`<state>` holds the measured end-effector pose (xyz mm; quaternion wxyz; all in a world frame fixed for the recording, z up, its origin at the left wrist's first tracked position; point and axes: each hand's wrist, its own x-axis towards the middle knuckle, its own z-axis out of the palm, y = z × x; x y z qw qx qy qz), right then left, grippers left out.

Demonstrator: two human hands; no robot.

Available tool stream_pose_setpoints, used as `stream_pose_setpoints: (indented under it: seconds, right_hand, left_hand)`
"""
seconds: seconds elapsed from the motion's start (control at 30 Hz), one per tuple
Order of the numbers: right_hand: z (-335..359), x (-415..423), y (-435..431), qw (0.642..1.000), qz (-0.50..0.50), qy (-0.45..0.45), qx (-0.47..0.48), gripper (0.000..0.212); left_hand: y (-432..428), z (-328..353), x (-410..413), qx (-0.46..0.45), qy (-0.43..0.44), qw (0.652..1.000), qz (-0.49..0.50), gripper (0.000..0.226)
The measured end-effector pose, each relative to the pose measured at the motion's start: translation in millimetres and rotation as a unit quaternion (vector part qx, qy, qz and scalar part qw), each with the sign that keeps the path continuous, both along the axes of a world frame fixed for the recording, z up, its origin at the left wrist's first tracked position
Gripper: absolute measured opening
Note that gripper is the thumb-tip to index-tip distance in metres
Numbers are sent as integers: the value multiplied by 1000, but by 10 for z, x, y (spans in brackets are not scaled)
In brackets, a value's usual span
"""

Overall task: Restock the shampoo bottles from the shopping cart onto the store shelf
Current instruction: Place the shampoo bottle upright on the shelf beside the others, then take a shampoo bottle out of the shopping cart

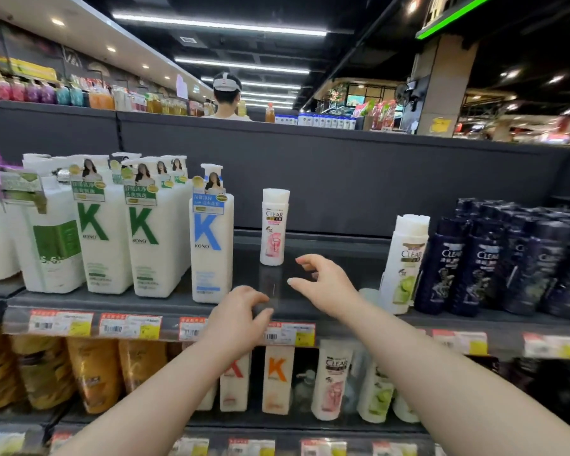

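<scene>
**Pink-label bottle upright on shelf, both hands empty in front of it**

Head view: a small white plastic shampoo bottle with a pink label (274,227) stood upright on the dark grey store shelf (338,258), well back from the front edge, long axis vertical, cap up. It stood alone in a gap, near a tall white pump bottle with a blue K (211,246) on its left and well apart from a white bottle with a green label (407,258) on its right. Dark navy bottles (494,258) filled the row beyond that.

The right hand (323,284) hovered over the shelf, thumb and fingers loosely parted, holding nothing. The bottle lay just ahead of it and slightly to the left, not touching. This was the nearer hand.

The left hand (241,311) was lower, at the shelf's front lip, fingers loosely curled, also empty. Couldn't tell if it touched the lip. The bottle lay ahead and to the right of it.

The shopping cart was not in view.
</scene>
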<state>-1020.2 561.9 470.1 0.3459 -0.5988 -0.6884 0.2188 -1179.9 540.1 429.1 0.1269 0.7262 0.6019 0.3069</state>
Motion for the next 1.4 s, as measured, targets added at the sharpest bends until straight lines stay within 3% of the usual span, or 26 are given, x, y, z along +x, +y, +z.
stream_pose_setpoints:
  seconds: [0.27, 0.5, 0.7, 0.93, 1.1, 1.27, 1.4]
  right_hand:
    - [-344, 280, -1416, 993, -114, 4, -23, 50]
    - [-680, 824, -2792, 966, -247, 0, -72, 49]
    - [-805, 1609, -4021, 916, -390, 30, -89, 50]
    - [-1027, 2777, -5621, 828, -539, 70, -136, 54]
    - [-1180, 3633, -6791, 779, -598, 79, -172, 50]
    - [-1296, 4415, -7531, 761, -618, 83, -179, 40]
    - [-1442, 5011, -7696, 753, -620, 107, -190, 44]
  left_hand:
    - [-798, -271, -20, -23, 26, 998, -56, 40]
    - [-1515, -560, 694, -49, 32, 980, -191, 43]
    - [-2214, -686, 1778, -57, 74, 940, -328, 44]
    - [-3397, -1007, 3458, -114, 108, 854, -496, 52]
    - [-4368, -1197, 4673, -155, 139, 803, -558, 52]
    - [-5085, -1242, 5621, -180, 143, 774, -590, 51]
    - [-5272, -1322, 6190, -184, 163, 773, -585, 51]
